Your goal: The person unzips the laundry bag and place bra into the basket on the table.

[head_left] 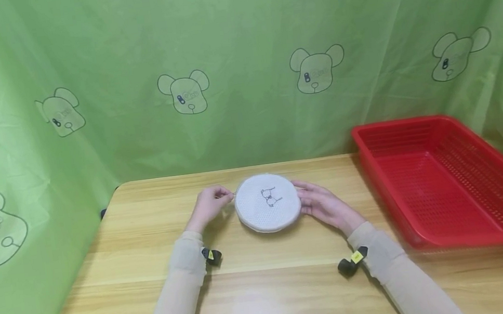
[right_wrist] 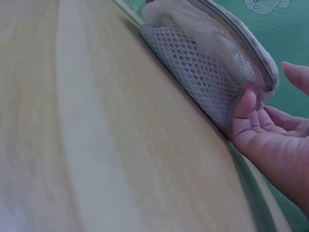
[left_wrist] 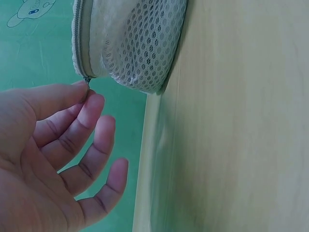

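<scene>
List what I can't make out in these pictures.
Head view: the underside of the bag, turned away from the camera.
Both wrist views: whether anything is inside it, screened by the mesh side.
Left wrist view: the end of the zipper pull, covered by the left grip.
Head view: the near right corner of the red basket, cut off by the right edge.

A round white mesh bag (head_left: 259,216) with a thin line drawing (head_left: 270,197) on its top is sitting just below the centre of the head view; a grey zipper (left_wrist: 85,43) is running along its upper edge.
</scene>
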`<state>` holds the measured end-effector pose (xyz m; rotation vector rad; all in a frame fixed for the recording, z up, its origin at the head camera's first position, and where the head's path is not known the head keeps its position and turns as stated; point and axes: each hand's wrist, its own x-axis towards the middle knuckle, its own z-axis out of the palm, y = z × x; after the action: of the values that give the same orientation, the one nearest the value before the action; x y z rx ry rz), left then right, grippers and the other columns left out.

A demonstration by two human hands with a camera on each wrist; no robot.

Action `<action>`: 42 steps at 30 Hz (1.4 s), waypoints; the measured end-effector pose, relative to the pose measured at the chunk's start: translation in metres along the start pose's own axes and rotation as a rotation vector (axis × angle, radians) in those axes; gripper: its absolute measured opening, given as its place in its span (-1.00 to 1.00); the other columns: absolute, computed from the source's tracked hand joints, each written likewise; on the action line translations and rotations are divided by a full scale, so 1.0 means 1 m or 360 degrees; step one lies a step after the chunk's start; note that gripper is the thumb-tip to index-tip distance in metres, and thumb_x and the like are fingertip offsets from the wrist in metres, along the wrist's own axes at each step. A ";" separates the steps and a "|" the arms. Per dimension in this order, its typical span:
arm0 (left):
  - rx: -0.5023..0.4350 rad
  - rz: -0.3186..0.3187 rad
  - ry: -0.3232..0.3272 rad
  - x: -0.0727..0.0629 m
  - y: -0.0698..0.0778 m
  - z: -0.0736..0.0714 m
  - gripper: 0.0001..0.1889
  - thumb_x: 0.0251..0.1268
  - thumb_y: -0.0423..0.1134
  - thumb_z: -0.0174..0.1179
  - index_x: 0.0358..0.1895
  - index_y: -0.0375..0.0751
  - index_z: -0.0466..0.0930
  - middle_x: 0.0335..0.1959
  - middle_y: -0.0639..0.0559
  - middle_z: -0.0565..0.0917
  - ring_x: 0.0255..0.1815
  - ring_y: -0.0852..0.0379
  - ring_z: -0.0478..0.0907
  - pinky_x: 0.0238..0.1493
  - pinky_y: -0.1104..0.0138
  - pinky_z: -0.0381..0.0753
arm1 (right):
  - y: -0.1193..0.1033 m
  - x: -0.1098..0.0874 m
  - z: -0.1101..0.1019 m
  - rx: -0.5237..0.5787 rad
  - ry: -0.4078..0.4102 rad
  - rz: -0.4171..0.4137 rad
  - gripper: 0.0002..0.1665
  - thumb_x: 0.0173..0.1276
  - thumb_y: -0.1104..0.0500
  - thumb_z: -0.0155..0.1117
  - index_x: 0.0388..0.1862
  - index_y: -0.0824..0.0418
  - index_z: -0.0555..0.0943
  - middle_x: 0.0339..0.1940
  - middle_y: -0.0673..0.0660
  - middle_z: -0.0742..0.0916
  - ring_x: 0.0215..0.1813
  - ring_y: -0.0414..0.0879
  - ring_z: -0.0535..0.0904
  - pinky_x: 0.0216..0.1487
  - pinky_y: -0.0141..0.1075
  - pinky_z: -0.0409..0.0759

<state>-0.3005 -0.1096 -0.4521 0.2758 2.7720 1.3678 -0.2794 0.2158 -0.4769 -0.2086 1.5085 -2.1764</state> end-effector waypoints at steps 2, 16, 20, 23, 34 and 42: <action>-0.0002 0.0015 -0.0008 0.000 0.000 0.000 -0.83 0.27 -0.20 0.26 -0.19 -0.23 0.68 -0.24 -0.09 0.72 -0.22 0.06 0.59 -0.10 0.25 0.60 | 0.001 0.000 0.000 -0.0005 0.0000 -0.0001 -0.27 0.49 0.36 -0.07 0.56 0.30 -0.06 0.08 -0.02 0.68 0.01 -0.17 0.65 0.07 -0.31 0.63; -0.0012 0.0033 -0.0070 0.000 0.000 0.000 -0.83 0.26 -0.18 0.27 -0.20 -0.19 0.67 -0.26 -0.05 0.71 -0.22 0.08 0.57 -0.12 0.29 0.56 | 0.005 0.003 -0.002 -0.0032 0.0026 -0.0013 -0.36 0.43 0.44 -0.01 0.44 0.46 0.08 -0.10 0.00 0.70 -0.10 -0.18 0.66 -0.01 -0.35 0.67; -0.0017 0.0030 -0.0078 0.000 0.000 0.001 -0.83 0.26 -0.17 0.27 -0.20 -0.18 0.67 -0.26 -0.05 0.71 -0.22 0.08 0.56 -0.13 0.29 0.56 | 0.005 0.003 -0.003 -0.0044 0.0047 -0.0020 -0.54 0.42 0.45 0.00 0.28 0.38 0.27 -0.11 0.03 0.70 -0.13 -0.16 0.67 -0.05 -0.35 0.68; -0.0016 0.0031 -0.0081 0.000 0.000 0.001 -0.83 0.26 -0.17 0.27 -0.20 -0.18 0.67 -0.26 -0.05 0.71 -0.22 0.08 0.56 -0.12 0.29 0.55 | 0.006 0.003 -0.004 -0.0040 0.0059 -0.0015 -0.64 0.41 0.45 0.01 0.17 0.32 0.36 -0.10 0.04 0.70 -0.14 -0.15 0.68 -0.05 -0.35 0.69; -0.0025 0.0059 -0.0121 -0.001 0.001 0.003 -0.84 0.26 -0.19 0.27 -0.19 -0.18 0.67 -0.24 -0.04 0.72 -0.16 0.08 0.58 0.02 0.19 0.56 | 0.005 0.003 -0.005 0.0001 0.0106 -0.0011 -0.75 0.41 0.46 0.01 -0.01 0.25 0.49 -0.18 0.05 0.73 -0.21 -0.16 0.70 -0.15 -0.40 0.70; -0.0057 0.0084 -0.0150 -0.001 0.000 0.002 -0.87 0.28 -0.21 0.26 -0.19 -0.16 0.67 -0.25 -0.03 0.72 -0.18 0.10 0.58 0.03 0.20 0.55 | 0.004 0.002 -0.005 0.0010 0.0130 -0.0015 -0.75 0.41 0.47 0.01 -0.07 0.22 0.51 -0.30 0.02 0.74 -0.36 -0.21 0.65 -0.41 -0.49 0.60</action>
<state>-0.2990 -0.1082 -0.4535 0.4038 2.6796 1.3765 -0.2817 0.2183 -0.4827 -0.1266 1.5475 -2.2212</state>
